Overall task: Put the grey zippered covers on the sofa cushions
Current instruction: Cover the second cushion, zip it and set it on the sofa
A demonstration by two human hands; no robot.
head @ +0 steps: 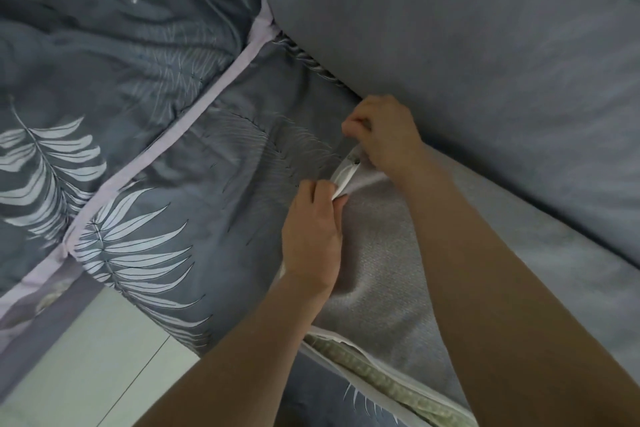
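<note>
A grey textured cushion cover [384, 274] lies on the sofa seat in the middle of the view. Its white zipper edge [344, 177] shows at the far corner, between my two hands. My left hand [311, 239] pinches the cover's edge just below that corner. My right hand [384, 135] is curled above it and pinches the cover at the zipper's end; the zipper pull is too small to make out. At the bottom, the cover's long side gapes and shows the greenish cushion inside [381, 378].
A dark grey throw with white leaf prints and a lilac border [166, 156] drapes the seat at left. A large plain grey back cushion [467, 45] stands behind my hands. Pale floor tiles [97, 357] show at the lower left.
</note>
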